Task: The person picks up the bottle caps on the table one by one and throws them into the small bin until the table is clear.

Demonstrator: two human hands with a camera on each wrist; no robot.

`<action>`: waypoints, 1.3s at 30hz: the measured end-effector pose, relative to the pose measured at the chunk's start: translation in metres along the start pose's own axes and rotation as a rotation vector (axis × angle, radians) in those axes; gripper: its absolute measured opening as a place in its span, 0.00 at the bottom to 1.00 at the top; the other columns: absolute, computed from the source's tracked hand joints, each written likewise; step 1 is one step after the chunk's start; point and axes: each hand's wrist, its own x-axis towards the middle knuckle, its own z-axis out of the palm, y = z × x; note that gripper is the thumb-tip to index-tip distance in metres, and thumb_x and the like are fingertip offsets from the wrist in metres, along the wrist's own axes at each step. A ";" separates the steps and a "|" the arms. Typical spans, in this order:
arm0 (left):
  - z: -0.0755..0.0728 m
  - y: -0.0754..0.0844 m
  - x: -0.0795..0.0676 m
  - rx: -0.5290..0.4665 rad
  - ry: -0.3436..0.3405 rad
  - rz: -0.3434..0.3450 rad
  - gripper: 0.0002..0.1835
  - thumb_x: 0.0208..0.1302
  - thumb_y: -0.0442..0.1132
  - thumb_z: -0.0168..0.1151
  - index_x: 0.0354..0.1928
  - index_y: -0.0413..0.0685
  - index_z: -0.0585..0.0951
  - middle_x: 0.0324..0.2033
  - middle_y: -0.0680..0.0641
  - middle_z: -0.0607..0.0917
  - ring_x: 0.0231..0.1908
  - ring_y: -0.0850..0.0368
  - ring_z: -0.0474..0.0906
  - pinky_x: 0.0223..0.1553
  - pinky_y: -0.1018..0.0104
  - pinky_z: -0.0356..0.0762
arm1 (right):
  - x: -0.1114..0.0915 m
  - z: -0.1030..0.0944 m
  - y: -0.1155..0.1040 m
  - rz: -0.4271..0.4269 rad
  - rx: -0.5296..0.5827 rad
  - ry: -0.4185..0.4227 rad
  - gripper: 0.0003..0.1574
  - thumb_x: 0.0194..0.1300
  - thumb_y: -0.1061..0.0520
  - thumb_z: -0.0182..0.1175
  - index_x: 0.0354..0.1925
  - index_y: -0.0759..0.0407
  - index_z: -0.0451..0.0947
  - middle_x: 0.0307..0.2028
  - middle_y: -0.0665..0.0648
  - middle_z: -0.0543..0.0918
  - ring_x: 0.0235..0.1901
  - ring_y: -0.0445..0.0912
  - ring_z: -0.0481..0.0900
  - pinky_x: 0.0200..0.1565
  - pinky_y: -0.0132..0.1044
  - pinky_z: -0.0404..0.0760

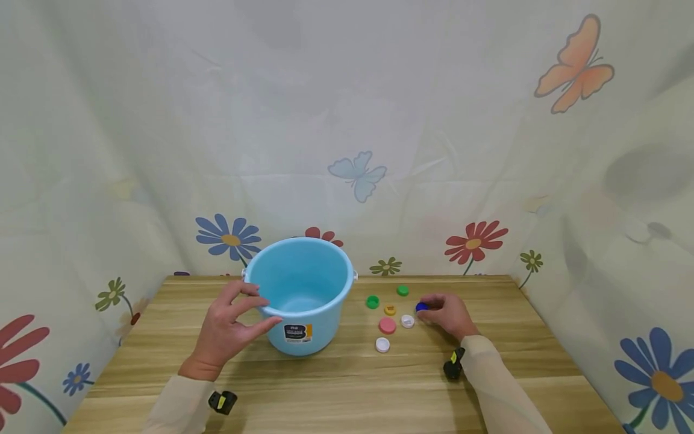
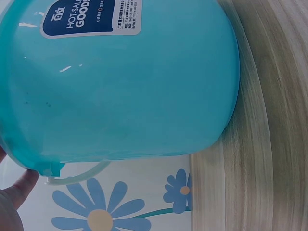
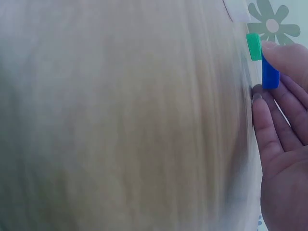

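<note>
Holding blue bucket (image 1: 326, 328), left hand (image 1: 223, 328)

Light-blue bucket (image 1: 327, 328), upright, open-topped, round blue cap (image 1: 420, 307), pinched, right of bucket

Smooth plastic on the bucket (image 1: 328, 330), softly glossy, with small bright glints. On its side, a flat printed label (image 1: 297, 333), paper or film hard to tell. Pale plastic for the handle (image 2: 79, 178). Smooth, opaque plastic again in the blue cap (image 3: 270, 76), likewise in the green caps (image 1: 403, 290), yellow cap (image 1: 390, 309), pink cap (image 1: 387, 325) and white caps (image 1: 382, 345). Wood grain across the desk (image 1: 336, 398), smooth and low in sheen. Thin, creased sheeting for the backdrop (image 1: 271, 120) — cloth or plastic unclear — faintly shiny in places. Matt cloth for the sleeves (image 1: 497, 380).
</note>
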 end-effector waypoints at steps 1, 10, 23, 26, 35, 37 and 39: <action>0.000 0.000 0.000 -0.003 -0.001 0.002 0.20 0.47 0.58 0.82 0.35 0.54 0.89 0.44 0.48 0.81 0.54 0.48 0.79 0.60 0.60 0.81 | 0.000 0.000 0.001 0.002 0.000 -0.001 0.21 0.60 0.52 0.76 0.51 0.55 0.86 0.49 0.56 0.89 0.51 0.50 0.85 0.56 0.49 0.86; -0.001 0.001 0.001 0.004 -0.002 0.005 0.20 0.44 0.55 0.84 0.35 0.55 0.89 0.44 0.49 0.81 0.54 0.48 0.79 0.58 0.54 0.81 | -0.004 -0.002 -0.004 -0.012 0.033 -0.028 0.21 0.60 0.52 0.76 0.51 0.56 0.86 0.48 0.57 0.89 0.48 0.49 0.86 0.52 0.43 0.88; -0.001 0.000 0.001 0.002 0.014 0.023 0.21 0.51 0.63 0.77 0.34 0.55 0.89 0.44 0.48 0.81 0.53 0.48 0.79 0.65 0.72 0.72 | -0.008 -0.003 -0.019 0.027 0.108 -0.006 0.22 0.63 0.50 0.73 0.54 0.52 0.84 0.52 0.56 0.87 0.51 0.49 0.84 0.58 0.47 0.86; -0.001 -0.001 0.001 0.006 0.012 0.021 0.22 0.52 0.64 0.76 0.35 0.54 0.89 0.44 0.48 0.81 0.54 0.48 0.79 0.66 0.74 0.70 | -0.007 -0.004 -0.021 0.016 0.122 0.012 0.23 0.62 0.49 0.74 0.54 0.51 0.84 0.52 0.56 0.87 0.51 0.50 0.84 0.59 0.48 0.86; -0.001 0.001 0.001 0.009 0.008 0.013 0.21 0.46 0.58 0.83 0.35 0.53 0.89 0.44 0.48 0.81 0.54 0.48 0.79 0.64 0.70 0.75 | -0.007 -0.007 -0.025 -0.023 0.170 0.049 0.21 0.62 0.50 0.74 0.53 0.54 0.86 0.51 0.57 0.88 0.49 0.49 0.86 0.55 0.44 0.87; -0.001 0.002 0.001 0.008 0.003 0.006 0.21 0.41 0.52 0.86 0.35 0.52 0.89 0.44 0.48 0.81 0.54 0.48 0.78 0.64 0.70 0.75 | -0.008 -0.008 -0.025 -0.033 0.183 0.048 0.22 0.62 0.50 0.74 0.53 0.54 0.85 0.51 0.58 0.88 0.49 0.49 0.86 0.54 0.42 0.88; -0.002 0.002 0.001 0.008 0.000 0.001 0.21 0.38 0.48 0.87 0.35 0.51 0.89 0.44 0.48 0.81 0.54 0.48 0.78 0.64 0.71 0.75 | -0.009 -0.009 -0.025 -0.044 0.197 0.045 0.24 0.61 0.49 0.75 0.53 0.54 0.85 0.52 0.58 0.88 0.49 0.49 0.86 0.53 0.39 0.88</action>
